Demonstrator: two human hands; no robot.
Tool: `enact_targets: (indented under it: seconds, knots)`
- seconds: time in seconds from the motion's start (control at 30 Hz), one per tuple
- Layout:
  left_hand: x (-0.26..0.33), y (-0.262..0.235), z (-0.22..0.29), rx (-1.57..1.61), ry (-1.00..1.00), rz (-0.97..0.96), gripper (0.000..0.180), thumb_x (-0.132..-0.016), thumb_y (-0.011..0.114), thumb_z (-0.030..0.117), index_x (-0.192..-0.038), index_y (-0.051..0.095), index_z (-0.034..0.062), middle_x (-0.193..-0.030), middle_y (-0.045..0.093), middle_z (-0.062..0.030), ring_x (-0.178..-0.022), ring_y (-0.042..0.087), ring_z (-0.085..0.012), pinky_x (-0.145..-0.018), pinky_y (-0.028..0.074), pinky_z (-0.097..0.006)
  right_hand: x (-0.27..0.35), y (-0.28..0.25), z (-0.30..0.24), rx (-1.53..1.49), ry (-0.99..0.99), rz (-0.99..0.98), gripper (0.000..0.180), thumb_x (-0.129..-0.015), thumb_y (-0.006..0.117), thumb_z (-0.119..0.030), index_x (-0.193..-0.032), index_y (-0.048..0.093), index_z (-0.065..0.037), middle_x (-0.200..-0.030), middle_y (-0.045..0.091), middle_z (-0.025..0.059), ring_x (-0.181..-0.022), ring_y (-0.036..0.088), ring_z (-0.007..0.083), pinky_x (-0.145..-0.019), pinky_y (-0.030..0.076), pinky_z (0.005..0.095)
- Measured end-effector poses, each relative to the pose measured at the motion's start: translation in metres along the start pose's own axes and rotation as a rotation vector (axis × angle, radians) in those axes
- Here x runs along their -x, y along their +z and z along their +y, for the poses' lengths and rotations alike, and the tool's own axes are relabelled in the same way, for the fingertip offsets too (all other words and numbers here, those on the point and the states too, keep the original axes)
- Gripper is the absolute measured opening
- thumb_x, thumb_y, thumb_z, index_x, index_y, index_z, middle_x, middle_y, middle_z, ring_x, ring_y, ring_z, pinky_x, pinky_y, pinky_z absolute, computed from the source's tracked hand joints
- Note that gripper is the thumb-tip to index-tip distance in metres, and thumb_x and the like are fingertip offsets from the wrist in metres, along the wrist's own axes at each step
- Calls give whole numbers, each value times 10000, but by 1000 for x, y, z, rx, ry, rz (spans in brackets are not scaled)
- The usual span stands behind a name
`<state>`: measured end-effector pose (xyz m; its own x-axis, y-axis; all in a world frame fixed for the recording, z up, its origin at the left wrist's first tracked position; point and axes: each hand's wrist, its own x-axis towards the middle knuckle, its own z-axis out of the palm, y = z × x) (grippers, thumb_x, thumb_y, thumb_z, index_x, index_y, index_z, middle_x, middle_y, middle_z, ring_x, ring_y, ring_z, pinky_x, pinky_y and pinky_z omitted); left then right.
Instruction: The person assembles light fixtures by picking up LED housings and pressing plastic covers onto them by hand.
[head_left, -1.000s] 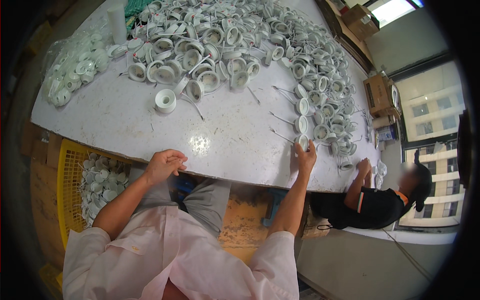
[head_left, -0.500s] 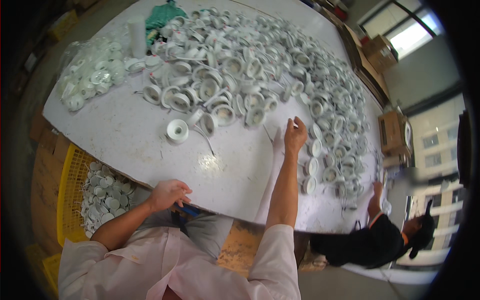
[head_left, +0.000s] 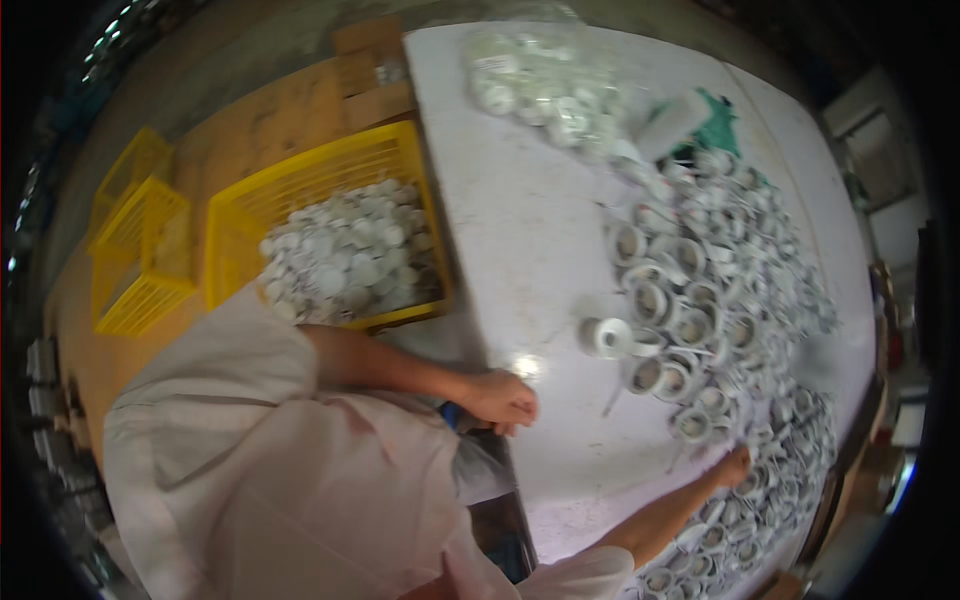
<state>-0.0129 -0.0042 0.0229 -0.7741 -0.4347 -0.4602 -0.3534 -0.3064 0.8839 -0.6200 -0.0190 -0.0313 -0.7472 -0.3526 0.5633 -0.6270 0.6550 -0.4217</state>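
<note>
White table (head_left: 530, 240) heaped with fittings (head_left: 692, 328), yellow basket (head_left: 216, 255) alongside.
Left hand (head_left: 503, 399) and right hand (head_left: 735, 466) look curled; grip unclear.

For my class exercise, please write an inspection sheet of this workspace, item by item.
Surface: white tabletop, glare spot near the left hand.
Parts: white ring-shaped parts heaped loosely; white discs in a yellow basket.
Clutter: clear bag of pale parts, white cylinder, green material.
Hands: left hand at the table's near edge, fingers bent; right hand at the heap, grasp unclear.
Cables: thin lead beside the heap; others too blurred to trace.
Surroundings: smaller yellow baskets beyond.
</note>
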Motion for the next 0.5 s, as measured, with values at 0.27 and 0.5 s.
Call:
enact_targets:
  seconds: [0.27,0.5]
  knots:
    - [8,20,-26,54,281,162,237,-900,617,203,-1042,607,14,-917,687,-90,-791,667,-126,-662,528,-265,99,-172,-99,-219,121,157,356,-909,569,-370,-1019,677,-49,-881,711,82,-733,674,189,-665,533,320]
    - [64,1,50,-193,894,419,556,-775,705,153,-1261,495,-15,-1342,504,-173,-1170,544,-265,-981,427,-344,267,-247,-188,-381,-729,-44,161,-795,648,14,-951,623,-20,-925,673,131,-827,651,300,-735,526,384]
